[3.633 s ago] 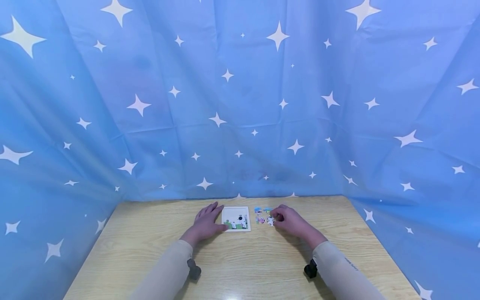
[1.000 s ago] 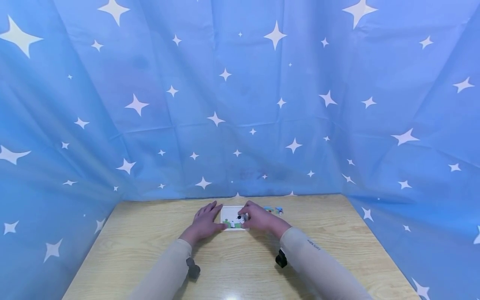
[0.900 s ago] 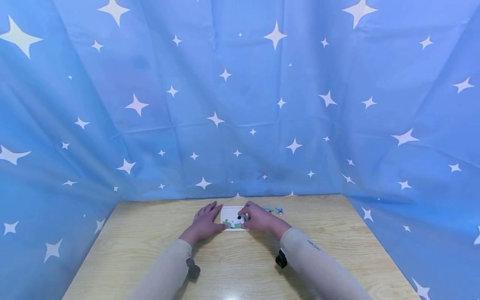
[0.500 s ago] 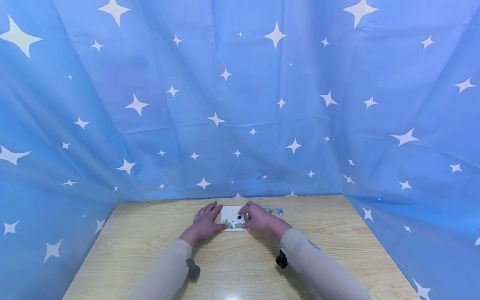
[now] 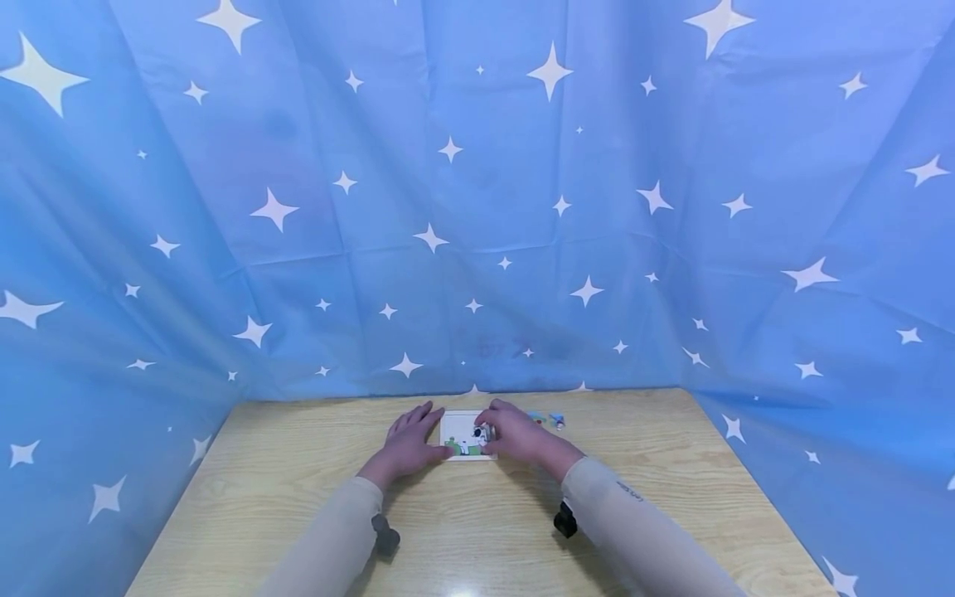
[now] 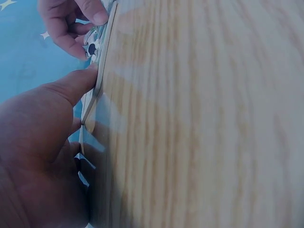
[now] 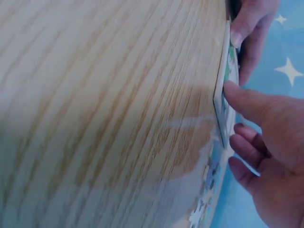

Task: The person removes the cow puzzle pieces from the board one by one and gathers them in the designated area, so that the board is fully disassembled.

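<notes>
A white square jigsaw tray (image 5: 461, 421) lies on the table, with green and cow-patterned pieces (image 5: 466, 448) fitted along its near side. My left hand (image 5: 409, 442) rests at the tray's left side, fingers spread and straight. Its thumb (image 6: 80, 85) touches the near edge. Over the tray's right part, my right hand (image 5: 518, 434) pinches a puzzle piece (image 5: 488, 432) beside the black-and-white cow's head; the fingers mostly hide this piece. In the right wrist view, the right thumb (image 7: 244, 97) lies over the near rim, with the other fingers bent beyond the tray.
Loose puzzle pieces (image 5: 557, 421) lie on the wooden table (image 5: 462, 522) right of the tray, partly behind the right hand. A blue star-patterned curtain (image 5: 477, 207) hangs just past the table's far edge and along both sides.
From the loose pieces on the right, my right hand has moved left onto the tray's right part with a piece. During the last second it has barely shifted. The left hand keeps its place.
</notes>
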`<state>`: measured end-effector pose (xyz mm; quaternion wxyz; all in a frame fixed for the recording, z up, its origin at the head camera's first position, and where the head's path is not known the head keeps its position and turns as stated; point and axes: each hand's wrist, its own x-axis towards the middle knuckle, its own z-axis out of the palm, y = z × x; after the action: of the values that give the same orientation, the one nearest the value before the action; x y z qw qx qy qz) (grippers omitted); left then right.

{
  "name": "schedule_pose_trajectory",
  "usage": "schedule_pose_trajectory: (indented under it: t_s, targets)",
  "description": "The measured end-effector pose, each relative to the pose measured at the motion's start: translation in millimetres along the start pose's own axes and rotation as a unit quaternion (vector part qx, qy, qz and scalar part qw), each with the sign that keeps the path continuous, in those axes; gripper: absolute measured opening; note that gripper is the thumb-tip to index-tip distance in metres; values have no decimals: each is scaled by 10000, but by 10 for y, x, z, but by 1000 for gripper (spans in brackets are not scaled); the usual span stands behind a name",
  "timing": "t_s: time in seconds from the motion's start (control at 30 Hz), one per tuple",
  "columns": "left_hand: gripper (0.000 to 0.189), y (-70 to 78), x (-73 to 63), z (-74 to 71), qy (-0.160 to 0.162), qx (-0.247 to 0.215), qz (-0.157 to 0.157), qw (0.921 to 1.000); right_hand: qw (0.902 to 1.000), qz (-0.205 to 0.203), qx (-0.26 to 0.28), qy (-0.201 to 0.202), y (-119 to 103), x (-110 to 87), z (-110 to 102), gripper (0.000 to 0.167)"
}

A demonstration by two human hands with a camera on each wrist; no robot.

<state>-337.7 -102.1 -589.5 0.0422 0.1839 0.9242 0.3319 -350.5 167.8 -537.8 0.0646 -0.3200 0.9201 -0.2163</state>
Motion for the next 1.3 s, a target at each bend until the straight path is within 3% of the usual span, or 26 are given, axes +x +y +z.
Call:
schedule_pose_trajectory:
  t_s: [0.1,0.23,0.47,0.73,1.07,1.3]
  targets:
    - [87,40,-12,-28,-97,8,-83,9999,9997,-83,-195,108,20,-4,15,33]
    - [87,-14,32,11,-111,55,-189,9997,9996,-39,-186,228,50,-12,47,29]
    - [86,49,2,-21,-82,116,-179,9997,9981,-25,245,556,11,-73,51,33]
    - [86,150,-46,-87,-99,42,-165,9998,9946,-53,854,583,4,-151,-29,35]
    - [90,9,10,-5,-111,48,-138,9998,9939,-3,855,694,-5,-250,-117,34]
    - [89,4,15,-17,-29,-74,7,10000,9941,85,755,770,9,-323,-182,36]
